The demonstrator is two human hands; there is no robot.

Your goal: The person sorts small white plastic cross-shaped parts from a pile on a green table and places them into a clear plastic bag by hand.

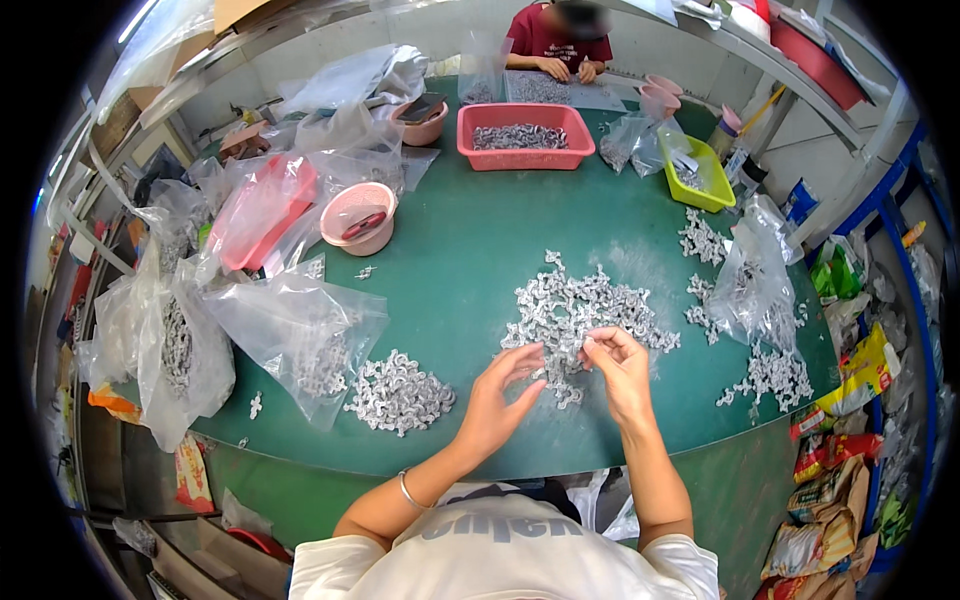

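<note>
Several small, curved grey metal parts [560, 305] lie in a loose spread on the green table in front of me. My left hand [497, 392] is at the near left edge of this spread, its thumb and fingers apart and nothing visible between them. Close beside it, my right hand [620, 372] has thumb and forefinger pinched together above the parts. Whatever is in that pinch is too small to make out. To the left of my left hand sits a denser heap of similar grey parts [402, 393].
Clear plastic bags of parts [315, 345] crowd the left side, beside a pink bowl [360, 235]. At the far side are a pink tray [525, 158] and a person [560, 45] handling small parts. A yellow-green basket [712, 195] and more parts [770, 378] lie right.
</note>
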